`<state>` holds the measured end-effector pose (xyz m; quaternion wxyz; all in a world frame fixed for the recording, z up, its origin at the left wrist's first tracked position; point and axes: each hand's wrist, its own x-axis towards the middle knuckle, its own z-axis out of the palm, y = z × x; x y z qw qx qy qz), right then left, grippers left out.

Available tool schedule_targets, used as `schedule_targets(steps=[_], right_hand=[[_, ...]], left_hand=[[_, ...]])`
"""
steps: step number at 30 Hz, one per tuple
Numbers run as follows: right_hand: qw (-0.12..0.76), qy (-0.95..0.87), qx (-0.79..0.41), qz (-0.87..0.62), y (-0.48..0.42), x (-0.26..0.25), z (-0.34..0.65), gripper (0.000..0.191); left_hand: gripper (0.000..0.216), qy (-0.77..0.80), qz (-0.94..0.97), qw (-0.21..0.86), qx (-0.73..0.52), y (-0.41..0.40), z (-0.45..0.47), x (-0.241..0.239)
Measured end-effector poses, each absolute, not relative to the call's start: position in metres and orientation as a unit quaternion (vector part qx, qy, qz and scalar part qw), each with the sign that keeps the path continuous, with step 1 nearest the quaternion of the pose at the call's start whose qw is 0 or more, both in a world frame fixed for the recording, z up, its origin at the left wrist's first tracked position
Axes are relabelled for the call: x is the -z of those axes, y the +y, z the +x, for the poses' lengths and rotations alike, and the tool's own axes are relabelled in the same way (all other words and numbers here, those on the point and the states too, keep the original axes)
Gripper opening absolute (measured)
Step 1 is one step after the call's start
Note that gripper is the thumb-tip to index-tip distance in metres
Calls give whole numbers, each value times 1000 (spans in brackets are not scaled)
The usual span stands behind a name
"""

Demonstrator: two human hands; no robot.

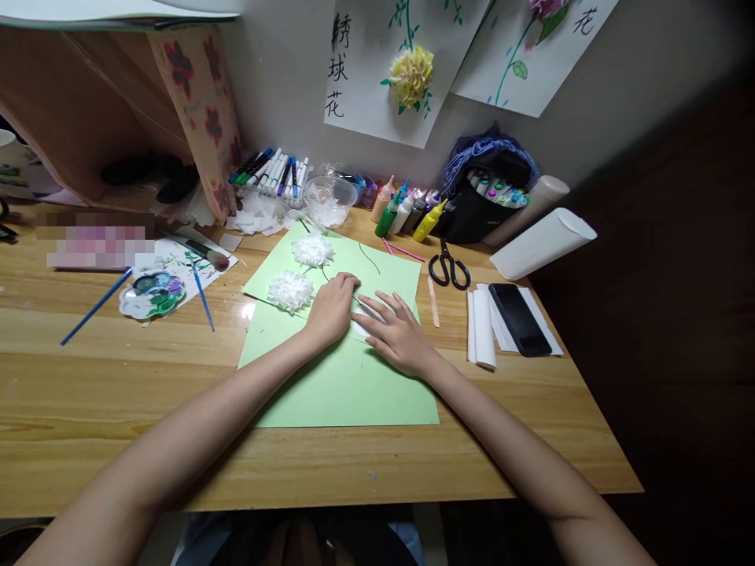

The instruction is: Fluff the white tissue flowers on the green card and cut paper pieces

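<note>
Left hand [333, 306]: one, mine; the forearm slanted in from the lower left, the back of the hand faced up, the fingers bent and bunched; whether they gripped anything, I could not tell.
Right hand [398, 332]: one, mine; the forearm slanted in from the lower right, palm down, fingers open and spread just beside the left.
White piece [361, 330]: one, partly hidden under my right fingers, on the green paper.
Green sheets [342, 393]: two, overlapping, the farther one set askew on top.
White ruffled flowers [290, 291]: two, on the upper sheet, left of my hands.
Scissors [449, 267]: one pair, black-handled, right of the sheets.
Phone [521, 318]: one, on white paper at the right.
Blue brushes [97, 306]: two, either side of one paint palette [152, 295].
</note>
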<state>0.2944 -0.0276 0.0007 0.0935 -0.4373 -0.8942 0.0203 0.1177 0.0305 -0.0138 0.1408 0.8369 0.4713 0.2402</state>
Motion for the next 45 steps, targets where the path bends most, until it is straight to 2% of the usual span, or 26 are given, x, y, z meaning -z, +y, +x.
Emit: schedule_targets(steps=[5, 11, 35, 42, 45], right_hand=[[96, -897, -12, -432, -29, 0, 295, 46], [101, -894, -13, -436, -29, 1, 296, 39], [105, -859, -87, -493, -26, 0, 294, 51], [134, -839, -103, -517, -26, 0, 295, 54], [158, -829, -124, -521, -25, 2, 297, 55]], left_hand=[[36, 472, 837, 146, -236, 31, 117, 13], [35, 473, 836, 145, -236, 31, 118, 14], [33, 477, 836, 140, -233, 33, 118, 16], [28, 479, 822, 184, -245, 31, 118, 9], [40, 461, 833, 206, -227, 30, 115, 4]])
